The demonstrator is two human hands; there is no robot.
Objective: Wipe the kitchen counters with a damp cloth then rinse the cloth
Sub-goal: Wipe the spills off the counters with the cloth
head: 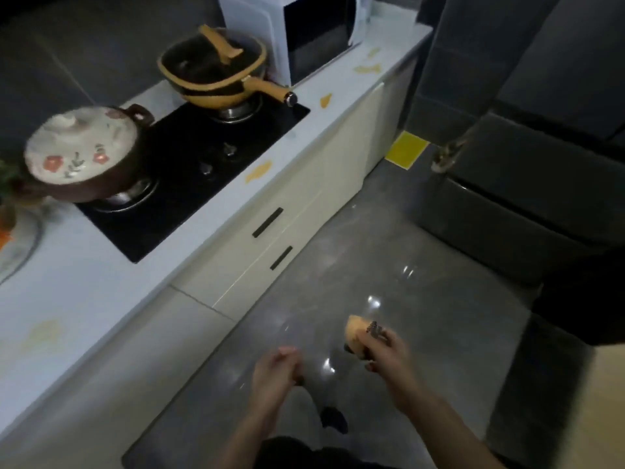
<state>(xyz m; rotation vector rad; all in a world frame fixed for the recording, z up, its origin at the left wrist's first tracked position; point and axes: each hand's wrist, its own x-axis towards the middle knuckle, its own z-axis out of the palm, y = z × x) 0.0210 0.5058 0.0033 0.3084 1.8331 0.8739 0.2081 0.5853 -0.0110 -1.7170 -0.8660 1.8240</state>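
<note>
Gripping orange cloth (355,328) in right hand (385,350), fingers curled round it, over floor (372,248), well apart from counter (84,282). Left hand (275,367) loosely curled, apparently empty. Risks: dripping onto glossy floor from wet cloth; knocking floral-lidded pot (84,147) when wiping nearby.

The grey tiled floor (389,248) is glossy, mirroring lights. The pale desk (84,282) looks smooth and matt. The flat black glass hob (176,214) shines, its round metal burner rings (236,112) bright. The floral ceramic lid (81,147) is glazed.
</note>
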